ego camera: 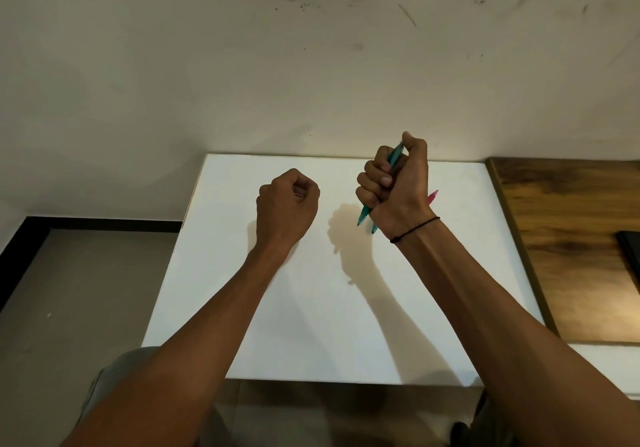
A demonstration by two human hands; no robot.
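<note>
At centre right, teal pens point(363, 213) are clenched in the right hand point(394, 187) above the white tabletop point(311, 308); a pink pen point(433, 197) is mostly hidden behind its wrist. The left hand point(287, 201) is curled closed; any contents cannot be seen.

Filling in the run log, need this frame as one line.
right hand: grips teal plastic pens plus pink pen | left hand: closed fist, nothing visible inside | white rectangular tabletop: under both hands

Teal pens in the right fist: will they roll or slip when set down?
Teal pens probably stiff, light: slim straight barrels. Likely to roll: the white table looks smooth. Bunched in the right hand, one could slide out.
</note>
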